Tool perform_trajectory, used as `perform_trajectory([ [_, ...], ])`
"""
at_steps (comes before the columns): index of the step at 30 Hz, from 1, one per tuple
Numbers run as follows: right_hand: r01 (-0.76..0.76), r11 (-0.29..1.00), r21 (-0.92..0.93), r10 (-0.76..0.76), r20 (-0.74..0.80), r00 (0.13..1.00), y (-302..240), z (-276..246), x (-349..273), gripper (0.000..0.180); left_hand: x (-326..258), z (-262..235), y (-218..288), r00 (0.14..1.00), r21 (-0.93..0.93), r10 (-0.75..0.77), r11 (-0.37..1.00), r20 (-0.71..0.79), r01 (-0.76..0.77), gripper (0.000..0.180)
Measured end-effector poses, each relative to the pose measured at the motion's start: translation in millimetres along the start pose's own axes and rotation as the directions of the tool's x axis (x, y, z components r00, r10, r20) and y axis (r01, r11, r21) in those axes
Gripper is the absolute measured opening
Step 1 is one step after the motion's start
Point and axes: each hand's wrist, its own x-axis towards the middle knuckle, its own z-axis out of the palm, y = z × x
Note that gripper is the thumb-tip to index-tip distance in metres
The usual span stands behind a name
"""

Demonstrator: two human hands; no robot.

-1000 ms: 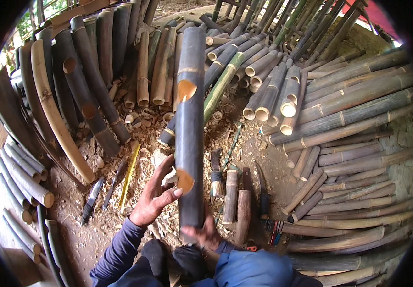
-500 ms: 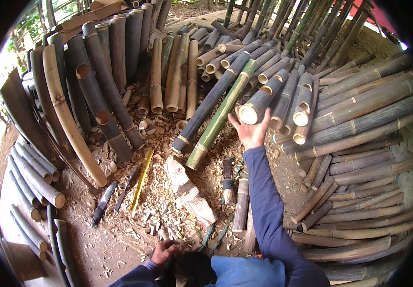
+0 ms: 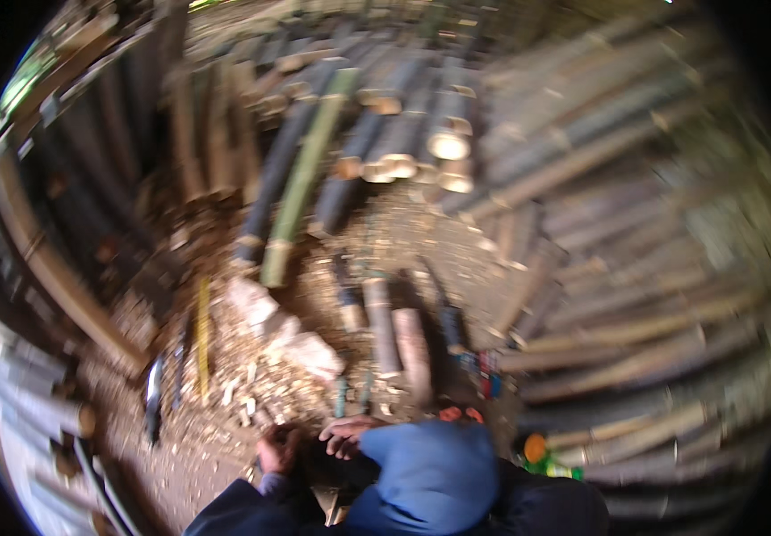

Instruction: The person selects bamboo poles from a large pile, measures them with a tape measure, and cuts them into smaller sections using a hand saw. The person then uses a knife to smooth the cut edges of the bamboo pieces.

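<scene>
The whole picture is smeared by motion. My left hand is low in the middle, its fingers curled inward, and I cannot make out anything in it. Close to its right, my right hand has its bent fingers over a dark patch, next to blue cloth over my lap. Whether either hand holds something is hidden by blur. A pale, rough block lies just ahead of my hands among wood chips. Farther off, a green bamboo pole slants beside a dark bamboo pole.
A yellow measuring stick and a knife lie at left. Ahead are a short bamboo piece and a dark-handled blade. Stacked bamboo poles fill the right. A green bottle with an orange cap is at lower right.
My right hand has let go of the notched bamboo tube at the far pile and come back beside my left hand. The view has swung right, so things appear farther left.
</scene>
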Motion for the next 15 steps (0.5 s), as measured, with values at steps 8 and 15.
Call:
perform_trajectory([
  [8,0.268,0.946,0.183,-0.238,-0.167,0.957,91,-16,-67,0.036,25,-14,-31,0.961,0.408,0.257,0.870,0.105,-0.278,0.021],
  [15,0.358,0.934,-0.016,-0.332,-0.414,0.848,136,-32,-86,0.033,30,-43,-3,0.915,0.041,-0.171,0.985,0.366,0.168,0.036],
])
